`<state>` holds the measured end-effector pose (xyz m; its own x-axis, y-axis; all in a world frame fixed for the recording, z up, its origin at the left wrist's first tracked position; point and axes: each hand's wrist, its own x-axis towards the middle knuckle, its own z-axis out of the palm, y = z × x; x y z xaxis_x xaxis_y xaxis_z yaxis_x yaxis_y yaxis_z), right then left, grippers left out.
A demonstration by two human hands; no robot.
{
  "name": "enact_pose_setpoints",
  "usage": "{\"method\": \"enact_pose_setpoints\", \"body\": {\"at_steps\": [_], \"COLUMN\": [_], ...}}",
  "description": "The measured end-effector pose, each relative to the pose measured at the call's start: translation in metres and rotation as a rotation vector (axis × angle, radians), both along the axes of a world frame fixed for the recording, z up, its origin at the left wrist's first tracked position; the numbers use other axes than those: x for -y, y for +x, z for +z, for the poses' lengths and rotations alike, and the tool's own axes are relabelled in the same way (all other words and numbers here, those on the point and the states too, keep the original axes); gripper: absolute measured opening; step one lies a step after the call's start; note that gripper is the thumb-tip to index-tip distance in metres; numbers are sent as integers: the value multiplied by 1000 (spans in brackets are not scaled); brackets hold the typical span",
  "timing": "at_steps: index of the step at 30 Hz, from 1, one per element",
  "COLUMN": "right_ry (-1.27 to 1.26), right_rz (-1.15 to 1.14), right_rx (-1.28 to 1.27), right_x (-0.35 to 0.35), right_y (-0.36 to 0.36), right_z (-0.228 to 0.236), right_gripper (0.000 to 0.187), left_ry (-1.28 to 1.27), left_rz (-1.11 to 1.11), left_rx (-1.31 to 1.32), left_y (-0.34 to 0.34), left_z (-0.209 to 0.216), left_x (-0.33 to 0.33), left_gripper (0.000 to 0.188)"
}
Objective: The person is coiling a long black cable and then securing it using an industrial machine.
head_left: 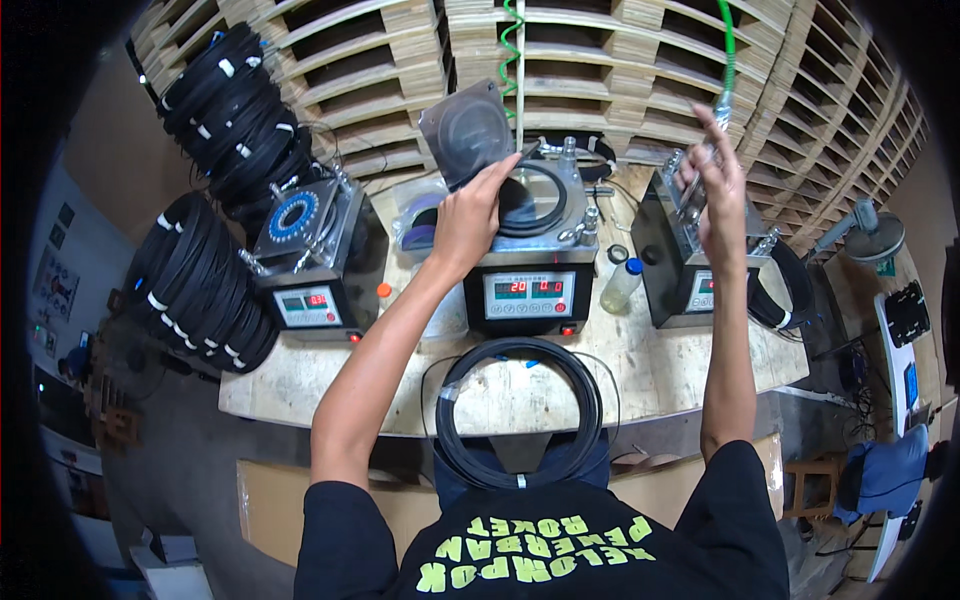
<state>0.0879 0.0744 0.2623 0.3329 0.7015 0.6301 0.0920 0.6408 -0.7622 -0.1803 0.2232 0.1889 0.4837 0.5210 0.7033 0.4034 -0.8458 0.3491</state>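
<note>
My left hand [472, 218] reaches over the middle machine [530, 297], its fingers pressed together around something mostly hidden; a thin dark edge shows past the fingertips. Beside it, a see-through lid [465, 130] stands tilted up. Black ring-shaped tubing [545, 222] lies on the machine's top. Above the right-hand machine [668, 285], my right hand [722, 195] is raised and closed around the metal-fitted end of a green air hose [728, 45]. What hangs below the fitting is mostly hidden by the fingers. A coil of black cable [447, 425] rests at the table's front edge, by my lap.
A third machine [305, 305] with a blue ring on top stands left. Big stacks of black coils [190, 290] rise beyond it. A blue-capped bottle [622, 287] stands between the middle and right machines. A wall of wooden pallets [640, 60] closes the back.
</note>
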Motion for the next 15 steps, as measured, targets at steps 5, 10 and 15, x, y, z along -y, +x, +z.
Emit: {"method": "enact_pose_setpoints", "body": {"at_steps": [5, 10, 15], "right_ry": [26, -150, -218], "right_rz": [-16, -235, -303], "right_rx": [19, 361, 689], "right_x": [-17, -13, -34], "right_y": [-2, 0, 17], "right_z": [15, 16, 20], "right_gripper": [59, 66, 75], "left_ry": [5, -36, 6], "left_rz": [34, -35, -101], "left_rx": [2, 22, -118], "left_y": [-6, -1, -5], "left_z": [3, -4, -4], "left_x": [-5, -4, -10], "left_gripper": [54, 50, 39]}}
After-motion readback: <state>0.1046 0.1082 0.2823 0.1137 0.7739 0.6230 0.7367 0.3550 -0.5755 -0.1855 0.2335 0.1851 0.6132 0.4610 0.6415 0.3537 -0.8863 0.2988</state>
